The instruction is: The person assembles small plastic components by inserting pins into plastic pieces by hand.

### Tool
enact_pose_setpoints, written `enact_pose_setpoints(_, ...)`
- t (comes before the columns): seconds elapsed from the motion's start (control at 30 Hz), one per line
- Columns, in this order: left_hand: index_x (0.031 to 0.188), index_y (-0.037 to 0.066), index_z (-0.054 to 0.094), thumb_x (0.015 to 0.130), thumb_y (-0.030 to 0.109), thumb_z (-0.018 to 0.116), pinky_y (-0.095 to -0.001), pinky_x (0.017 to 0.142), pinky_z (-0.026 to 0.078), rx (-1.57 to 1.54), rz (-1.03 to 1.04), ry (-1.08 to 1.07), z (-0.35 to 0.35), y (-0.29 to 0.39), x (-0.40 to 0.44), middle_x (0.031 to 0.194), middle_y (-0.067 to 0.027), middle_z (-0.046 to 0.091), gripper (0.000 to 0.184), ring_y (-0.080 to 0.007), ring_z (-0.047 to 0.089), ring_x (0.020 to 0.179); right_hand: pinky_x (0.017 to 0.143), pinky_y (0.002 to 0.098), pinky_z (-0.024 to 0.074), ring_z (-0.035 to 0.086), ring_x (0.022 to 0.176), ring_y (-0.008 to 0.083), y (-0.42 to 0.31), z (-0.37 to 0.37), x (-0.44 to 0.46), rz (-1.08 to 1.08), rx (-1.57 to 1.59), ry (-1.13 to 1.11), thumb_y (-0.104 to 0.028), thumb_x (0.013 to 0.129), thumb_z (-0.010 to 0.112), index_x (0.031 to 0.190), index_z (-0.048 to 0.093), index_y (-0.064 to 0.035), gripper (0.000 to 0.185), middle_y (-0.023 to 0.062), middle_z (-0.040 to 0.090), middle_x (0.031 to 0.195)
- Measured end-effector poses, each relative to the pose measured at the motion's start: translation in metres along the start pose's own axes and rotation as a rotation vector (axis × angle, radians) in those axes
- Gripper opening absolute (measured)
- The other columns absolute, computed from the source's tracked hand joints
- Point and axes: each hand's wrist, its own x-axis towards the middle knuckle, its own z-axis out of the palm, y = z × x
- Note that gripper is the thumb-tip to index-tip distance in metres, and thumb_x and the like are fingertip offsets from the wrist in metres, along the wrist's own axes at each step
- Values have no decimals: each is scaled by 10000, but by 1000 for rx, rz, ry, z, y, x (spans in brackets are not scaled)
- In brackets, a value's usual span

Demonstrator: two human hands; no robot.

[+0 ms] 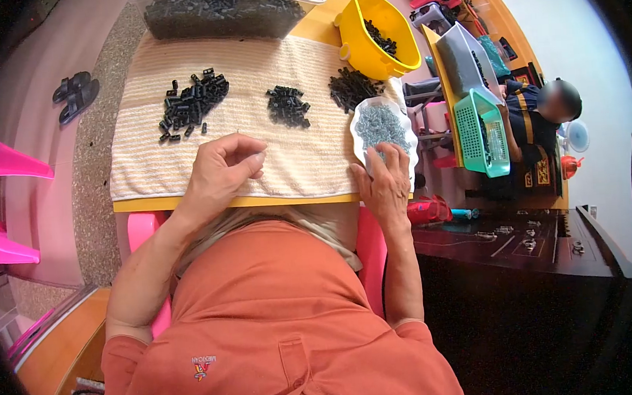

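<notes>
Overall, we observe a counter (pixel 323 17) covered for the most part by a striped towel (pixel 285 167). Along its far side we find a clear bin (pixel 219 31) of dark parts and, to the right, a yellow tub (pixel 355 39) containing black pieces; these two bound the workspace. Between them and the wearer we distinguish three heaps: a left heap (pixel 194 103) of short black parts, a smaller middle heap (pixel 289 108), and a right heap (pixel 353 88) of slender black pieces, just beside the tub. Beyond the counter we note a pink stool (pixel 6 166) and dark sandals (pixel 78 96) at left, and at right a green basket (pixel 469 134) near a seated person (pixel 532 115).

At the near right corner we locate the white dish (pixel 356 133), filled with small clear pieces (pixel 380 125). The right hand (pixel 381 168) lies over its near end, fingers bent down onto the pieces; we cannot tell whether it grips any. The left hand (pixel 238 162), half curled above the towel, lies nearest the left and middle heaps, well apart from the dish; its grip we cannot determine.
</notes>
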Motion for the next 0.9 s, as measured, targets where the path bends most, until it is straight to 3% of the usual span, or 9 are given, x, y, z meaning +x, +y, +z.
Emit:
enact_pose_setpoints(0.2, 1102, -24, 680, 938, 59, 680, -241, 728, 551, 16, -23, -7, 0, 1, 0, 911, -36, 698, 184, -86, 648, 791, 971, 486, 442, 492, 1194, 398, -2, -1, 6, -19, -30, -9, -215, 863, 749, 1142, 656, -7, 360, 179, 563, 1206)
enact_pose_setpoints(0.43, 1096, -25, 678, 945, 54, 676, -252, 751, 578, 25, -26, -10, -1, 1, 0, 926, -43, 697, 170, -94, 657, 800, 932, 481, 457, 526, 1121, 391, -2, 6, 3, 7, 46, 48, -170, 852, 756, 1069, 669, -8, 284, 170, 591, 1126)
enact_pose_setpoints(0.53, 1097, -18, 689, 927, 65, 673, -215, 670, 497, 11, -32, 13, 1, 3, -1, 862, -21, 691, 190, -64, 624, 767, 919, 481, 465, 545, 1084, 389, -2, 11, 0, -3, 72, 91, -146, 841, 762, 1034, 671, -7, 255, 166, 599, 1082)
enact_pose_setpoints(0.63, 1094, -22, 680, 945, 59, 679, -255, 755, 583, 10, -27, -15, -2, -1, 0, 925, -42, 695, 170, -89, 655, 802, 906, 469, 459, 548, 1065, 379, 2, 17, -5, -11, 95, 121, -142, 838, 765, 1048, 676, 0, 268, 161, 607, 1081)
enact_pose_setpoints(0.7, 1095, -21, 680, 944, 59, 680, -255, 754, 584, 32, -25, -12, -1, 0, 0, 925, -41, 695, 172, -88, 654, 799, 903, 470, 458, 550, 1060, 379, 3, 22, -7, -2, 112, 131, -138, 832, 770, 1047, 676, 2, 273, 162, 608, 1085)
enact_pose_setpoints(0.9, 1094, -19, 683, 942, 58, 681, -254, 754, 584, 28, -34, -4, -2, 0, 0, 922, -39, 696, 171, -86, 654, 796, 977, 483, 457, 525, 1163, 397, -9, 10, 4, 60, -9, 136, -138, 785, 800, 1083, 672, 1, 352, 172, 597, 1163)
